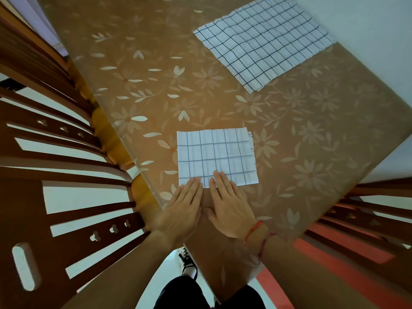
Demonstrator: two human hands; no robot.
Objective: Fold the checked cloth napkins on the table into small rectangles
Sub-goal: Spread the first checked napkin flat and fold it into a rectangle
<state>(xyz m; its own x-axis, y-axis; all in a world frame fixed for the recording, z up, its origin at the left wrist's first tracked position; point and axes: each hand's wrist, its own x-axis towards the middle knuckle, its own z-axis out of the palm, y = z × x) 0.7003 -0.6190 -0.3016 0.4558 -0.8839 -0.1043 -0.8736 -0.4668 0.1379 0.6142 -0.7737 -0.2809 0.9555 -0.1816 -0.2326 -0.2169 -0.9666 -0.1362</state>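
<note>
Two checked napkins lie on the table, both white with a dark grid. The nearer napkin [217, 156] is folded into a small, neat rectangle lying flat, its layered edges peeking out along its right side, its near edge close to the table's front edge. The far napkin [265, 39] is much larger, spread flat and set at a slant well apart from the folded one, near the table's far edge; its surface is slightly rippled, a second layer showing at its lower corner.
</note>
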